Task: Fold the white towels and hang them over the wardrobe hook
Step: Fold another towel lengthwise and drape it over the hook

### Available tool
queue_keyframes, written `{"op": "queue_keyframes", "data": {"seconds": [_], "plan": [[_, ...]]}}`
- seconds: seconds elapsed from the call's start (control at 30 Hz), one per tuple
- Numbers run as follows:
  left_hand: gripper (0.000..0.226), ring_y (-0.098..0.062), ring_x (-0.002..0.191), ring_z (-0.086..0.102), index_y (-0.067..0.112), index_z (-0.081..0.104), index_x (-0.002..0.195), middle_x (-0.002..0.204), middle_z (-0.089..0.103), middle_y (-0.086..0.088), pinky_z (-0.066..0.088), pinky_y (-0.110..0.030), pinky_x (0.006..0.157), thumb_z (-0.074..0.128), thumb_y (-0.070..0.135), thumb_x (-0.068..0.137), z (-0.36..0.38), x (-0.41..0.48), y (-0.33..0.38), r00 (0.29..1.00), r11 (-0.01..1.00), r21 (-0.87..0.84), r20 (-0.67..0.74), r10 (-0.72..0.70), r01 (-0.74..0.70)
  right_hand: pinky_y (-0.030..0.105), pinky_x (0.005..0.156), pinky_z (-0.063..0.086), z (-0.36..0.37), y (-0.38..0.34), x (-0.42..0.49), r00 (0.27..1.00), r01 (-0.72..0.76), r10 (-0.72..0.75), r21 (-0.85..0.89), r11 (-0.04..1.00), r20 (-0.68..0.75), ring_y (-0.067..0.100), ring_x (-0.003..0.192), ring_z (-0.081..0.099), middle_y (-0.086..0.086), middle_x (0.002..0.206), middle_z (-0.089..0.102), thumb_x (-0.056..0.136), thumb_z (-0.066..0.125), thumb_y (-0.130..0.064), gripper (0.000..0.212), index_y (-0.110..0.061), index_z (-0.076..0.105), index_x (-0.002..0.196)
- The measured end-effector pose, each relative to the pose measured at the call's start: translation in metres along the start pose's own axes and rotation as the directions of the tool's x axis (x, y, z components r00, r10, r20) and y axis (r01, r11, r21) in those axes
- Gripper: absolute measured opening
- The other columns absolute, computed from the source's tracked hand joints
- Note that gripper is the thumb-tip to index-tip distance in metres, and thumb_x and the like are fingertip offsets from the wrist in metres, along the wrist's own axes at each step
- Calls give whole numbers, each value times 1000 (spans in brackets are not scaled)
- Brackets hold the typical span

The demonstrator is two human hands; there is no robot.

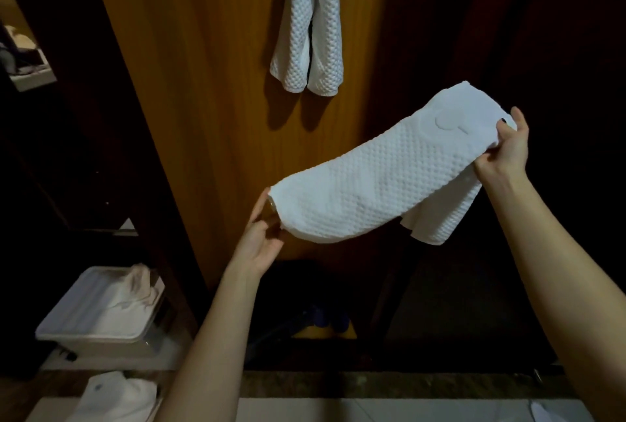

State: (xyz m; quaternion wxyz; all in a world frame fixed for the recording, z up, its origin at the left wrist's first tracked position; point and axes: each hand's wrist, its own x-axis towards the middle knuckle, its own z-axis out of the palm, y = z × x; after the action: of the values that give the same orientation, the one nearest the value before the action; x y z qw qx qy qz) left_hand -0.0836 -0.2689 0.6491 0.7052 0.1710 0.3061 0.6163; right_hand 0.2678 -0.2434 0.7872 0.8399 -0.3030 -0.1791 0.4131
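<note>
High on the wardrobe door [210, 82]: one folded white towel [306, 32], already hung. Below it, mid-air: second towel [382, 177], folded lengthwise, fingers of the left hand [261, 242] pinching its lower end, those of the right hand [508, 147] its upper end; not yet hung. Floor bin [67, 330] holds more white cloth [118, 306].

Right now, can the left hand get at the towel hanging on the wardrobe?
Likely yes: nothing lies between the left hand and the hanging towel above it, but it holds one end of the folded towel.
</note>
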Motion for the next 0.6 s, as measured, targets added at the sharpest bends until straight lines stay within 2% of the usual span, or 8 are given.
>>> {"op": "queue_keyframes", "data": {"seconds": [0.1,0.17,0.27,0.33,0.37,0.43,0.5,0.6], "plan": [[49,-18,86,71,26,61,118,116,66,-11,58,-26,68,54,-10,86,-1,-10,20,998,972,227,32,51,-57,19,47,40,-4,0,1,1000,11,-11,5,1000,-18,5,40,41,0,69,52,98,40,-3,46,-18,38,142],[40,-19,89,71,16,64,110,115,67,-15,59,-26,72,54,-13,84,-2,-15,25,995,982,165,52,84,-91,17,48,37,-7,0,2,999,19,-21,-52,998,-32,5,42,34,0,70,47,98,38,-2,47,-18,37,142],[42,-19,93,70,13,63,114,100,72,-12,57,-27,77,49,-16,87,3,-24,28,969,965,101,83,233,-241,17,52,35,-6,3,1,999,16,-21,-111,994,-43,6,47,29,-1,68,39,99,38,-3,47,-20,37,143],[41,-23,93,70,13,62,114,91,73,-12,57,-35,81,48,-15,88,7,-30,30,944,940,131,140,298,-316,21,62,43,-3,4,-3,999,25,-32,-167,986,-41,7,55,38,0,75,47,99,39,-6,46,-21,39,143],[38,-25,96,69,13,61,114,94,72,-13,57,-39,83,50,-13,89,8,-33,30,939,927,187,178,293,-325,24,72,49,-1,5,-5,999,30,-36,-192,981,-28,8,63,48,0,84,52,100,41,-8,45,-22,40,142],[30,-26,105,67,12,63,114,106,71,-14,56,-44,88,54,-6,91,8,-34,23,953,892,355,222,209,-278,36,95,51,3,8,-10,999,33,-30,-237,971,19,17,95,62,1,104,56,101,42,-11,43,-24,40,142],[26,-24,110,65,11,64,113,113,69,-12,54,-45,91,51,-1,94,5,-31,6,979,865,477,191,72,-157,45,101,48,10,11,-15,998,20,-5,-263,965,56,28,118,57,5,116,53,102,41,-12,42,-24,38,142],[24,-22,109,64,18,64,113,117,67,-8,53,-43,92,50,6,97,0,-26,-34,985,825,562,101,-141,61,47,100,48,18,15,-22,993,-14,39,-230,973,108,31,120,56,9,121,50,102,40,-9,42,-22,37,142]]}}
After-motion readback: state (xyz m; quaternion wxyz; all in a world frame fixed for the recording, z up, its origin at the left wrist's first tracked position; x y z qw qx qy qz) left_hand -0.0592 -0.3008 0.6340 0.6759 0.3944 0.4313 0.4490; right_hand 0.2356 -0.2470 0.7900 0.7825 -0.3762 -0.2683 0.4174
